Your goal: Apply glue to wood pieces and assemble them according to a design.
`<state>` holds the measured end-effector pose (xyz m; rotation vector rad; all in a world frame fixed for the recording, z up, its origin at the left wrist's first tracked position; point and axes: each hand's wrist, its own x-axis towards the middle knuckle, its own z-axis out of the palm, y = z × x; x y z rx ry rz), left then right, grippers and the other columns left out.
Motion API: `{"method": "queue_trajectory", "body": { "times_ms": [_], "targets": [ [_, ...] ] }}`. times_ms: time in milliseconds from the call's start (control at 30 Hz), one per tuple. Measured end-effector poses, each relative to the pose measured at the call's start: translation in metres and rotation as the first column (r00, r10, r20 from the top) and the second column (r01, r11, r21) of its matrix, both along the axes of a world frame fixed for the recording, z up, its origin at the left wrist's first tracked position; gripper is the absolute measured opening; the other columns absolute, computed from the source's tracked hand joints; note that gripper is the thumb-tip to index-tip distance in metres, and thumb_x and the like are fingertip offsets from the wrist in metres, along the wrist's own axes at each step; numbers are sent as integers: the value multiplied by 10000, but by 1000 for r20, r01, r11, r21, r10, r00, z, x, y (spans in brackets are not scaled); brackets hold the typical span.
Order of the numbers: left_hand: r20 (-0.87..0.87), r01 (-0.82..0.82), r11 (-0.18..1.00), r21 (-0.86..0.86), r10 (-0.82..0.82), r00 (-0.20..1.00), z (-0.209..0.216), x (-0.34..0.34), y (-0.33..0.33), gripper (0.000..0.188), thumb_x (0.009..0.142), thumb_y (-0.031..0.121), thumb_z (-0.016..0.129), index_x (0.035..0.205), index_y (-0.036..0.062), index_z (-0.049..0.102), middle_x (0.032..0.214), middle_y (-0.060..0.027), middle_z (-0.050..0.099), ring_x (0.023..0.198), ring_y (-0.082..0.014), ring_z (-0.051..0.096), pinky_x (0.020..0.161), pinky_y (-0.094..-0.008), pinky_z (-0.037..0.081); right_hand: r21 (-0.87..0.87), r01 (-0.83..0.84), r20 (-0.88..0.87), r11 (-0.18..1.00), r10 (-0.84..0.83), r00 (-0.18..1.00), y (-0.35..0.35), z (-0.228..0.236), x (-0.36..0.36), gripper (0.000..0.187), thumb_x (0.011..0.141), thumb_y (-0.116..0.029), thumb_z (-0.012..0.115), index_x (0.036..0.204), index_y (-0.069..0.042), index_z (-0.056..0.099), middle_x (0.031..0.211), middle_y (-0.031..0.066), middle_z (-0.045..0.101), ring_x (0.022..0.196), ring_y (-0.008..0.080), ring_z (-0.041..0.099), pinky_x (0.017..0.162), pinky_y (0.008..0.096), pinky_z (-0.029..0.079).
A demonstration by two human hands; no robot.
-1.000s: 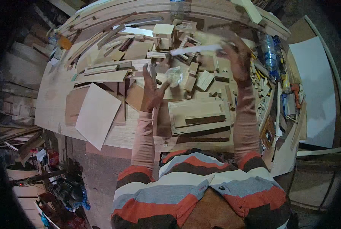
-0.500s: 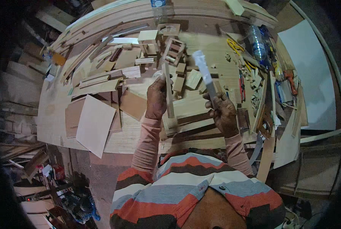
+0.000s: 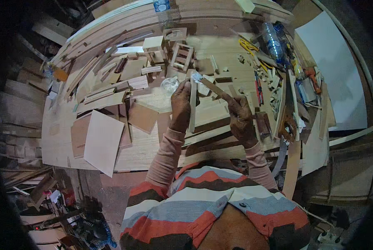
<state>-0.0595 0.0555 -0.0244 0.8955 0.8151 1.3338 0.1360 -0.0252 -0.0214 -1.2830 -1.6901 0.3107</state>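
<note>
In the head view I see the left hand closed on a narrow wooden strip pointing to twelve o'clock; at its three o'clock, the right hand curls tightly round a flat stick. The stick's white-smeared tip meets the strip's upper end, with a whitish container at the left hand's eleven o'clock.

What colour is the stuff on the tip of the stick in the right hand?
The stuff is white, seen best in the head view.
</note>
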Motion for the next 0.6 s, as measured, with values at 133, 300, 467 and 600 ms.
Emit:
{"method": "queue_trajectory", "body": {
  "times_ms": [133,300,467,600],
  "targets": [
    [32,47,999,-3,-47,998,-7,-2,2,341,1067,271,548,1277,27,662,818,7,639,655,-65,549,565,-222,447,3,61,91,998,-61,994,-2,9,-3,506,897,63,553,1369,-101,628,1012,175,534,887,327,556,793,398,472],
    [-16,-23,1000,9,23,1000,-8,-3,5,340,1066,246,549,1293,18,658,917,2,666,728,-59,558,605,-219,458,-66,101,70,993,-96,993,-10,33,-9,467,954,1,543,1410,-87,589,950,155,514,853,298,545,760,379,458],
    [35,-63,995,72,60,998,-6,6,6,337,1069,226,537,1285,-3,657,1004,-22,687,785,-75,588,664,-238,504,-116,82,99,990,-70,993,-13,49,-21,473,982,-34,540,1450,-97,559,923,156,516,820,286,546,752,382,465],
    [3,-106,989,99,107,994,-9,10,11,304,1080,236,495,1209,9,650,894,-25,660,711,-87,598,625,-253,513,-91,45,156,995,-31,987,-12,54,-29,450,956,-54,565,1405,-72,591,898,166,527,808,311,582,713,419,478]
  ]
}}
